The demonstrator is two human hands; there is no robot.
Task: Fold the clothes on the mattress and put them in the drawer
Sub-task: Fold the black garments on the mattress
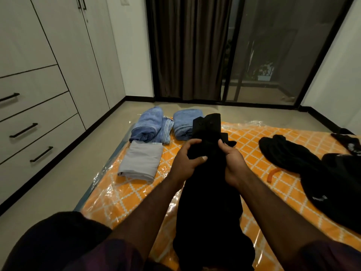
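black garment [211, 192] hangs below both hands | left hand [187, 161], right hand [232, 163] clamped on it | risk: limp cloth bunches, fold skews

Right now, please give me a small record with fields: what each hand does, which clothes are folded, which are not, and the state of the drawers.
left hand: left hand grips the black garment
right hand: right hand grips the same garment, fingers curled round it
folded: grey cloth, three blue towels at the mattress far end
not folded: black clothes pile to the right
drawers: three drawers, all closed
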